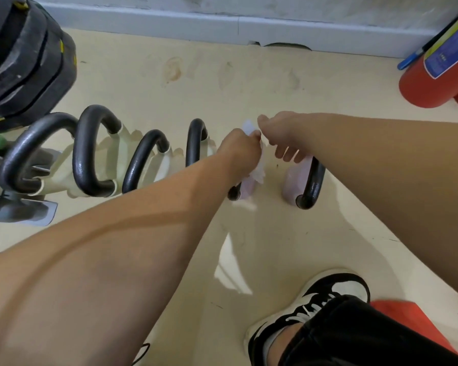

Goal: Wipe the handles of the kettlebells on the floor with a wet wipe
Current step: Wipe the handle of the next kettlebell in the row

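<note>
Left hand (239, 151) closed on wet wipe (257, 170); right hand (280, 138) pinched its top edge. Wipe hung against rightmost kettlebell handle (313, 186), floor row. Wipe judged limp, slippery: bunch it around handle. Kettlebell judged heavy, rigid, stable.

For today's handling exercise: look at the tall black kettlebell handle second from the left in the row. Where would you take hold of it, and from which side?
Grip the kettlebell handle at the crown of its arch, coming down from above. The loop stands upright with an open gap beneath, so fingers can probably wrap through. Its lower ends sink into the pale body and neighbouring handles crowd both sides.
</note>
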`<state>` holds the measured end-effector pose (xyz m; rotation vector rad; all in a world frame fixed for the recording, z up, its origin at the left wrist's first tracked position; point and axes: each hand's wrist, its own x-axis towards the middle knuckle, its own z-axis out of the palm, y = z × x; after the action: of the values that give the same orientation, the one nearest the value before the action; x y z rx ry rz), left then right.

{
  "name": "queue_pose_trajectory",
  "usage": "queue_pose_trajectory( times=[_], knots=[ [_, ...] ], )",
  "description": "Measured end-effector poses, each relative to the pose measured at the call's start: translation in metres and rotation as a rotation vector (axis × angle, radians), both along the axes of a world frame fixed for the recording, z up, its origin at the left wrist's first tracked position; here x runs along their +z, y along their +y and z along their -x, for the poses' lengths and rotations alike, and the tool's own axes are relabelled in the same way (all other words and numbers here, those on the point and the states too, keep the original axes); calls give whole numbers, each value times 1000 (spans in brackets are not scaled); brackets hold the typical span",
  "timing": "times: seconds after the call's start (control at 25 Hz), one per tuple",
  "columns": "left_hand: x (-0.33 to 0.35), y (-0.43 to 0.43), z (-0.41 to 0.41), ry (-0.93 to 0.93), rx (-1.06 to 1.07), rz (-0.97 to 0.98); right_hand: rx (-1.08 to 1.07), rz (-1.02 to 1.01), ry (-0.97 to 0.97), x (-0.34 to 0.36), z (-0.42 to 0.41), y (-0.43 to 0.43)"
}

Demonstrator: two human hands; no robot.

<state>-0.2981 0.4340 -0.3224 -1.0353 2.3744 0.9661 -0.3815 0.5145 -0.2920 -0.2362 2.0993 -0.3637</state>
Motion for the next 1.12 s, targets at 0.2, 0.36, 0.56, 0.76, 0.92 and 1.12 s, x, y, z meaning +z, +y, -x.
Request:
queue_pose_trajectory(
  times=[0.2, 0.36, 0.56, 0.76, 0.92, 1.12],
  knots=[
    [-29, 3, -68, 420, -17, -136, 39, 99, 18, -3, -8, -12],
    [-32, 33, -119, 420, 57, -66, 60, 113, 134, -10, -9, -14],
    [-9, 13, -69, 248, -4, 9, 105, 132, 198, -13, -3, -10],
    [36, 6, 27, -199, -110, -37, -6, 164, 107, -14, 8, -2],
    [0, 3, 14, -45, -207, 174, 52, 162, 252, -18, 14, 12],
    [-13, 39, -93, 274, -92, 125, 179, 139, 369, -19, 6, 31]
  ],
)
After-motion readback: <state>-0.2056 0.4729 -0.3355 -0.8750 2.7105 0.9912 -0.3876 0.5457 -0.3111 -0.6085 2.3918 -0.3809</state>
